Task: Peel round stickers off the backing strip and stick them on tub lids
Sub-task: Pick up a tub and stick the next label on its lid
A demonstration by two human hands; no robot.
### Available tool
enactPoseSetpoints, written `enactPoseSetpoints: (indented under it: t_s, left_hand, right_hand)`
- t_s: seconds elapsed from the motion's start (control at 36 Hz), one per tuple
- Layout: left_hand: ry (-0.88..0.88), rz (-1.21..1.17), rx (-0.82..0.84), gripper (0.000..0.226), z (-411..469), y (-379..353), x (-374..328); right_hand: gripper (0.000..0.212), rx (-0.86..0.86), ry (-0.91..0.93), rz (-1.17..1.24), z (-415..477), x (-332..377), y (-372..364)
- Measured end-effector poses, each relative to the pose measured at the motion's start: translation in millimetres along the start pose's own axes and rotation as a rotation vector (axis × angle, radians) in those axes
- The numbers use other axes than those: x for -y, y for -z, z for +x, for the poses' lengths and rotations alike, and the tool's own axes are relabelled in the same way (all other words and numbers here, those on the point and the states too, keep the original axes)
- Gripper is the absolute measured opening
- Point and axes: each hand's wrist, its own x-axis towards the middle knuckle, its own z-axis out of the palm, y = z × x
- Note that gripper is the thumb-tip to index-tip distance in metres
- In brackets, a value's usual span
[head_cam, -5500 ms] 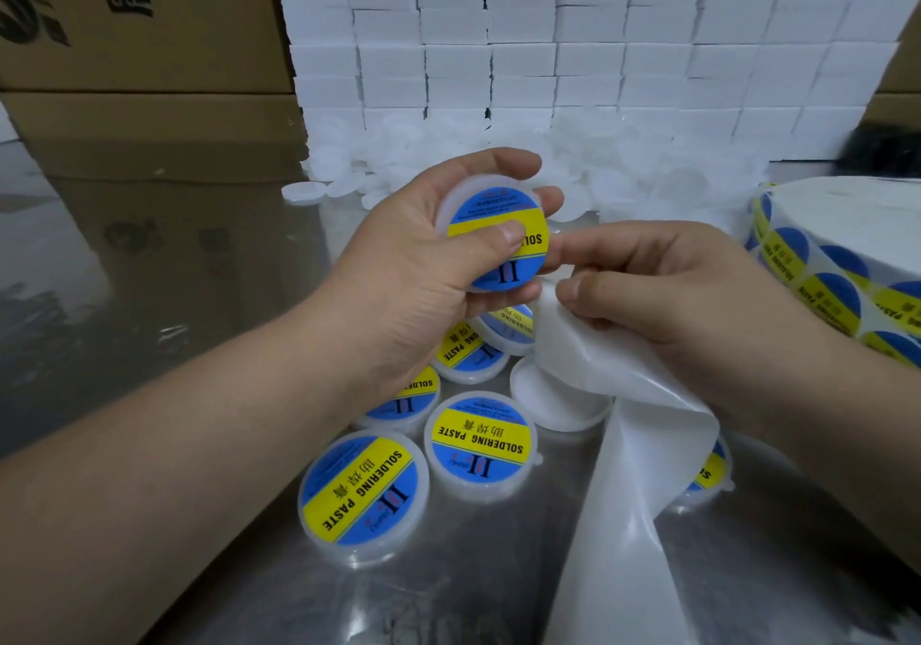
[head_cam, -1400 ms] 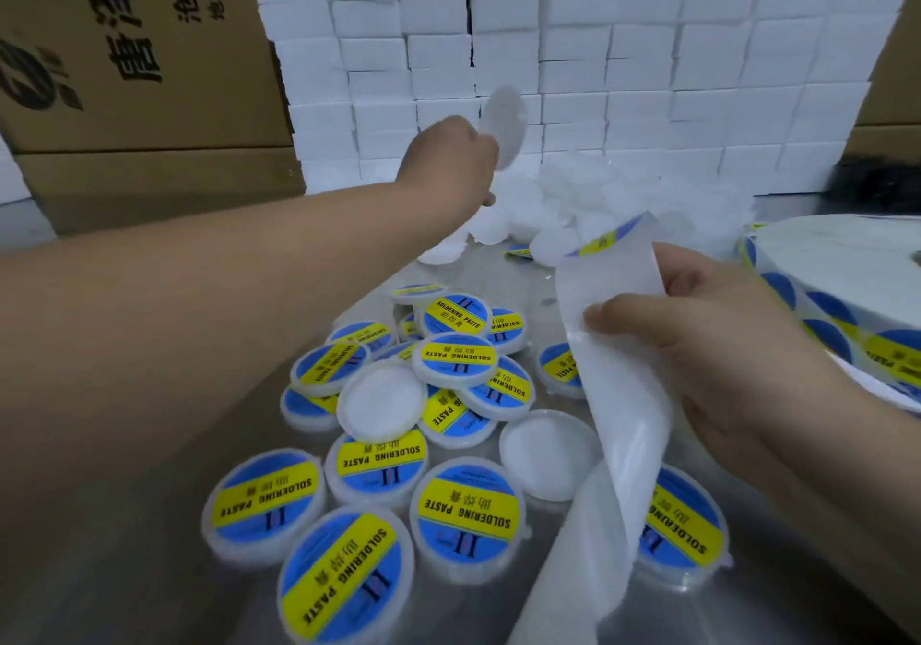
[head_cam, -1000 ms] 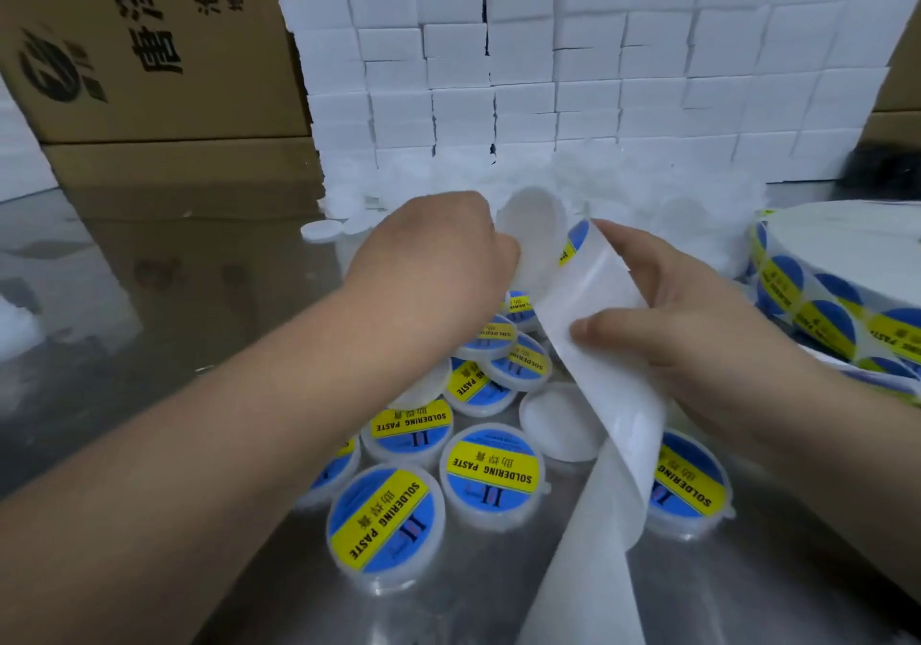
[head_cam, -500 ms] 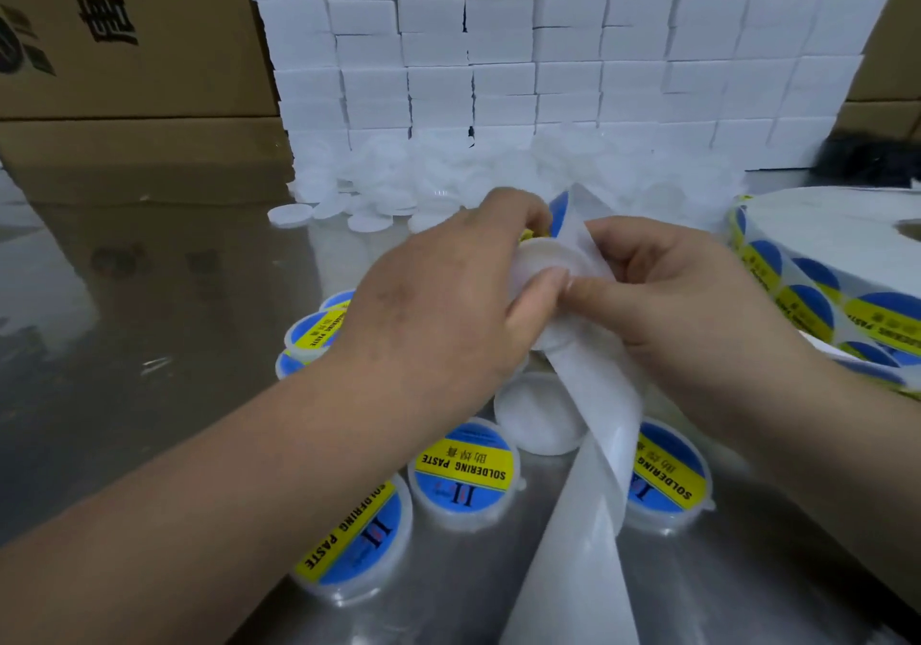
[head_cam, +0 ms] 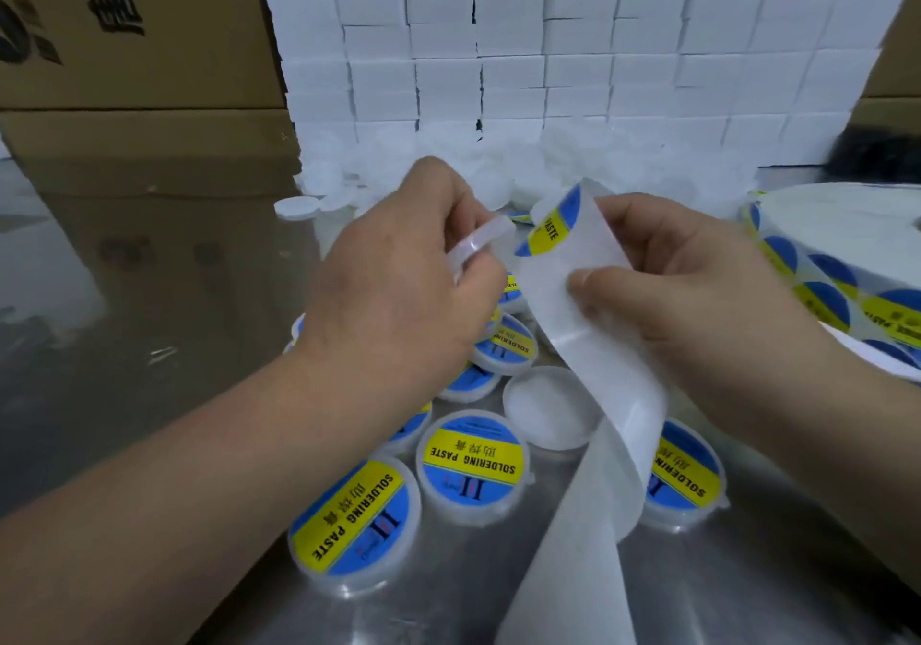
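Note:
My left hand (head_cam: 398,290) grips a plain translucent tub lid (head_cam: 478,248), held edge-on above the table. My right hand (head_cam: 692,290) pinches the white backing strip (head_cam: 593,345), which bends over my fingers and trails down to the bottom edge. A blue and yellow round sticker (head_cam: 555,225) stands partly peeled at the strip's top fold, right beside the lid's rim. Below my hands lie several stickered lids, such as a labelled lid (head_cam: 473,465), and one bare lid (head_cam: 548,415).
A big sticker roll (head_cam: 847,265) lies at the right. A heap of plain lids (head_cam: 448,175) sits behind my hands against a wall of white boxes (head_cam: 548,46). Cardboard cartons (head_cam: 134,71) stand at the left on the shiny metal table (head_cam: 149,345).
My left hand fetched a plain lid from the heap and brought it to the strip. Since half a second ago the lid has turned edge-on and the sticker has lifted further off the fold.

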Motion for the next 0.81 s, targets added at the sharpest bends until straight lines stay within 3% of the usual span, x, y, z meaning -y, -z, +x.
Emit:
enactPoseSetpoints:
  t_s: [0.25, 0.42, 0.56, 0.69, 0.81]
  left_hand:
    - [-0.048, -0.109, 0.02, 0.015, -0.9, 4.1, -8.1]
    - [-0.186, 0.079, 0.119, 0.025, -1.4, 2.1, -6.8]
    - [-0.193, 0.144, 0.117, 0.036, -1.3, 0.8, -4.2]
    - [-0.213, 0.165, 0.114, 0.03, -2.1, 0.2, -3.4]
    - [-0.208, 0.133, 0.093, 0.027, -0.7, 1.4, -1.7]
  right_hand:
    - [0.03, 0.021, 0.068, -0.027, -4.3, 2.7, -4.4]
    - [0.019, -0.025, 0.029, -0.01, -3.5, 1.1, -4.2]
    - [0.015, -0.029, 0.024, -0.006, -3.3, -1.9, -3.8]
    - [0.027, 0.058, 0.123, -0.062, -4.8, 0.9, -6.3]
    - [0.029, 0.025, 0.131, -0.049, -3.7, 0.1, -4.6]
